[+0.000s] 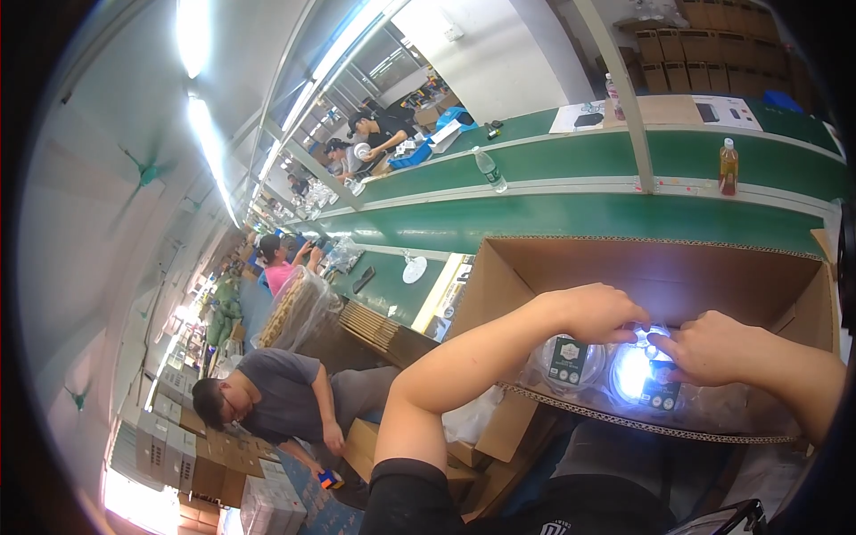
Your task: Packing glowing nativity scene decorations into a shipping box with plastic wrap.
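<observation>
A round lamp [631,376] in clear packaging with a dark green label glows bright white inside an open cardboard box [651,272]. My left hand [596,312] reaches over from the left, its fingers bent and closed on the lamp's upper edge. From the right, my right hand [718,349] has its thumb and fingers pinched at the same edge, next to the label. The glare and my fingers hide exactly what they grip there. Just left of the lit lamp, below my left wrist, lies a similar unlit round pack [565,364] with a dark label.
A green workbench [401,218] runs behind the box. On its ledges stand a clear bottle [489,169] and a bottle of amber drink [728,169]. At left a person [276,392] bends over cartons, holding a tape dispenser [330,480]. Other people sit farther along the line.
</observation>
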Demonstrator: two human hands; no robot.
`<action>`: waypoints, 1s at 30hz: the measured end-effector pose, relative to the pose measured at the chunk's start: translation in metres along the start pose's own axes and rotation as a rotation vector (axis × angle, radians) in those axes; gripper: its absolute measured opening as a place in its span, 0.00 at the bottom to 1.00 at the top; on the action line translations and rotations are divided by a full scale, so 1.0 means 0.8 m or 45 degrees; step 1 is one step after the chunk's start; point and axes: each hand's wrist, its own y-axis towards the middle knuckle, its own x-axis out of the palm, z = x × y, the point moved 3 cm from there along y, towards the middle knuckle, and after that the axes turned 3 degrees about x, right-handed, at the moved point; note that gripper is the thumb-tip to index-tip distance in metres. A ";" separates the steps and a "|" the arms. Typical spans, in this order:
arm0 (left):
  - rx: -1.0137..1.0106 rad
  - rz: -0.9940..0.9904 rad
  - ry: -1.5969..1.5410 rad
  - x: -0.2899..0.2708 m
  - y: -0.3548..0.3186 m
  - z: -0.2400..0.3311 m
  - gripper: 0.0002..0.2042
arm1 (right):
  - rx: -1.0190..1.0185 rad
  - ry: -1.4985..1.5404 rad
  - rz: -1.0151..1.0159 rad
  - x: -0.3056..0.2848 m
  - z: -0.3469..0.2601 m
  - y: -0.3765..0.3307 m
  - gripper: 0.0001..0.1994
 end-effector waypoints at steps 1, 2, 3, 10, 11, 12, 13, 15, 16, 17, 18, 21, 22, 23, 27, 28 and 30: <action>0.000 -0.001 0.003 0.000 0.000 0.000 0.15 | 0.000 0.004 0.000 -0.001 0.000 0.000 0.29; 0.000 -0.003 0.006 0.000 0.000 0.000 0.15 | 0.000 0.004 0.000 -0.001 -0.001 0.000 0.29; 0.000 -0.003 0.006 0.000 0.000 0.000 0.15 | 0.002 -0.002 -0.004 -0.001 -0.001 0.000 0.29; 0.010 0.011 0.000 0.002 0.000 -0.002 0.14 | 0.013 -0.014 -0.022 -0.003 -0.002 0.000 0.28; 0.014 0.013 -0.002 0.001 0.000 -0.001 0.15 | 0.012 -0.013 -0.022 -0.003 -0.002 0.000 0.28; 0.013 0.013 -0.003 0.001 0.000 -0.001 0.15 | 0.011 -0.016 -0.018 -0.002 -0.002 0.000 0.28; 0.008 0.007 -0.005 0.001 0.000 -0.001 0.15 | 0.009 -0.018 -0.014 -0.002 -0.002 0.000 0.28; 0.005 0.002 -0.008 0.000 0.000 0.000 0.15 | 0.010 -0.018 -0.011 -0.001 -0.001 0.000 0.27; 0.003 0.001 -0.004 -0.001 0.000 0.000 0.15 | 0.012 -0.018 -0.007 -0.001 -0.001 0.000 0.27; -0.002 -0.001 0.000 -0.001 0.000 0.000 0.15 | 0.009 -0.018 -0.007 -0.001 -0.001 0.000 0.27; -0.003 0.000 -0.001 -0.001 0.000 0.001 0.15 | 0.008 -0.025 -0.008 -0.002 -0.002 0.000 0.27; -0.020 -0.006 -0.003 -0.001 -0.002 0.001 0.15 | 0.005 -0.035 -0.010 -0.002 -0.003 0.000 0.27; -0.016 -0.010 0.008 -0.001 -0.002 0.001 0.15 | 0.006 -0.039 -0.010 -0.003 -0.003 0.000 0.26; -0.012 -0.018 0.016 0.000 0.000 0.000 0.15 | 0.004 -0.035 -0.011 -0.003 -0.003 0.000 0.26; -0.017 -0.022 -0.003 0.000 0.001 0.000 0.15 | 0.005 -0.037 -0.028 -0.002 -0.002 0.000 0.26; -0.020 -0.023 -0.003 0.000 0.000 0.000 0.15 | 0.000 -0.036 -0.022 -0.001 -0.002 0.000 0.26; -0.024 -0.021 -0.004 0.000 -0.001 0.000 0.15 | -0.005 -0.047 -0.017 -0.002 -0.002 -0.001 0.26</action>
